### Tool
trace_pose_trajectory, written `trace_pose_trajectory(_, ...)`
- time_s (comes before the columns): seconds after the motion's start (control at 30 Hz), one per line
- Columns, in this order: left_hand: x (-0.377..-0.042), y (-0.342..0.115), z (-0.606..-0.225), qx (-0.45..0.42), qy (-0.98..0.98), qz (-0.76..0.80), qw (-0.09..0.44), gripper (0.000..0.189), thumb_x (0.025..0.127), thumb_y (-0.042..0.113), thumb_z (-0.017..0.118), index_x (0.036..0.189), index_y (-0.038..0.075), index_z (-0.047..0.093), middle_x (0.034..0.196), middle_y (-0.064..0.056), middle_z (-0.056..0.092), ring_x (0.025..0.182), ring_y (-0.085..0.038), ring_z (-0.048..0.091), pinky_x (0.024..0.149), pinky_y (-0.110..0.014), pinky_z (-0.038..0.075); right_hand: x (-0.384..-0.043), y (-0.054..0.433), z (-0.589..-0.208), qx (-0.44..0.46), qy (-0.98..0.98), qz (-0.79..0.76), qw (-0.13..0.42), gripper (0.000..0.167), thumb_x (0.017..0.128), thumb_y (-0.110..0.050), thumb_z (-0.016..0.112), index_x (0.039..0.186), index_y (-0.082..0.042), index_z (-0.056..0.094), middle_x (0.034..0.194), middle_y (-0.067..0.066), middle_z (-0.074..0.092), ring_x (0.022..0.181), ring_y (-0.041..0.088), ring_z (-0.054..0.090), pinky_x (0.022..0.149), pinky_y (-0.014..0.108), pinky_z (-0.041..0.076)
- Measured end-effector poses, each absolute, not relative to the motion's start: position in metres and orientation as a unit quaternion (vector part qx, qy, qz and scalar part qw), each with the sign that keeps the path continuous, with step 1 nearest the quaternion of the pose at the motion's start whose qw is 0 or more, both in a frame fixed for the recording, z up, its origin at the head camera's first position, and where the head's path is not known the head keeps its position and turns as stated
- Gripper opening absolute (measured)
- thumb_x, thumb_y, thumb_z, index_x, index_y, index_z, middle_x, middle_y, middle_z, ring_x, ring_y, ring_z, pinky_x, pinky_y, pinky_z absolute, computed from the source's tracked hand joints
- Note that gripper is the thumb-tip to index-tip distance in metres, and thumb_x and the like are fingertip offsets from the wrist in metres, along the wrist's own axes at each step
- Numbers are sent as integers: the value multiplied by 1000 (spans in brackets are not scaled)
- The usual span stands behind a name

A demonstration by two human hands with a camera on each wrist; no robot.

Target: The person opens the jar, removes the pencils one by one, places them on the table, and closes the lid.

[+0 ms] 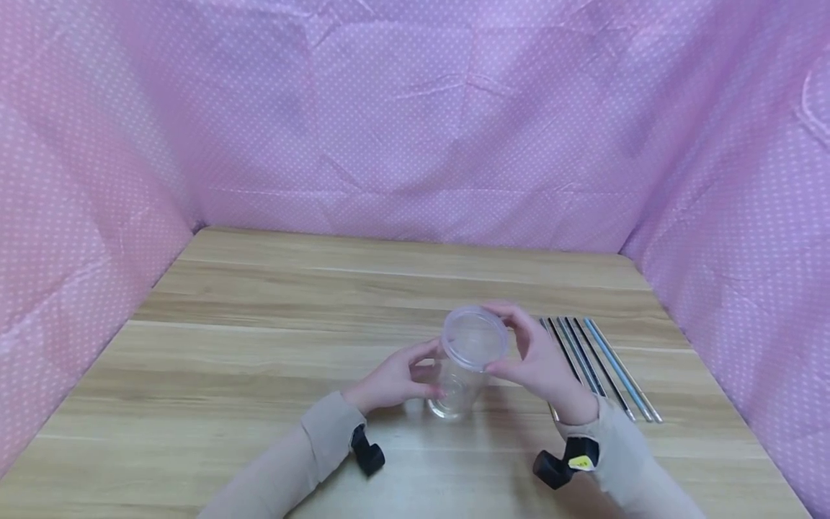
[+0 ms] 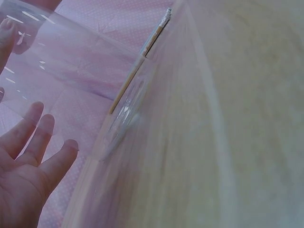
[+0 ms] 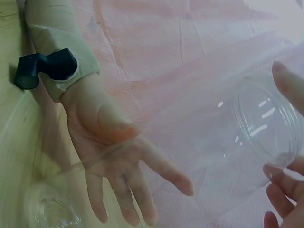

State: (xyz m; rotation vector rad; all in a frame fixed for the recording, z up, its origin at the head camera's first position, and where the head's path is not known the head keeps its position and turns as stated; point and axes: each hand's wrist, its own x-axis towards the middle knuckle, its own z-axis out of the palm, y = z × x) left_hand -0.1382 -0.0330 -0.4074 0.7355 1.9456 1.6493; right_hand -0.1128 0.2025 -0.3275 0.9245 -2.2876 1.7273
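A clear, tall jar [image 1: 454,393] stands on the table between both hands, its round top [image 1: 475,337] toward the head camera. My left hand [image 1: 397,375] holds the jar low on its side, thumb in front and fingers spread behind it; they show through the clear wall in the right wrist view. My right hand [image 1: 538,360] grips the round top from the right, thumb at the near side and fingers at the far side. In the right wrist view, right fingertips [image 3: 280,178] lie at the ringed rim [image 3: 266,123]. Nothing shows inside the jar.
Several thin pencil-like sticks [image 1: 616,360], black, blue, silver and gold, lie side by side on the wooden table [image 1: 227,346] at the right, partly behind the right hand. Pink dotted cloth [image 1: 415,122] hangs around the table's back and sides.
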Motion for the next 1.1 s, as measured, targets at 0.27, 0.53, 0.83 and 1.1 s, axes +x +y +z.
trace_pose_trajectory(0.27,-137,-33,-407,270,708,605,245,84,80,7,74,150,11,27,150,-13,37,130,-36,44,108,-44,41,-103,198,-325,267,-784,551,101,67,71,-19,82,124,6,50,123,-12,55,108,6,49,100,14,35)
trace_pose_trajectory(0.53,-138,-33,-407,265,708,607,246,85,79,6,74,149,10,27,149,-13,37,130,-35,45,108,-43,40,-126,208,-331,376,-684,625,9,56,94,-29,56,141,-3,38,137,-1,47,123,10,47,100,22,43)
trace_pose_trajectory(0.83,-138,-33,-405,272,704,609,244,85,79,4,74,150,11,27,146,-14,42,130,-35,46,108,-42,41,-140,211,-328,427,-660,612,-87,61,91,-17,55,146,-2,32,145,5,37,131,14,38,110,29,34)
trace_pose_trajectory(1.1,-138,-33,-407,274,707,605,242,84,79,5,74,149,12,28,147,-13,41,130,-35,46,108,-42,41,-142,210,-330,422,-644,632,-87,56,88,-22,63,140,-14,45,140,1,43,126,14,42,106,30,38)
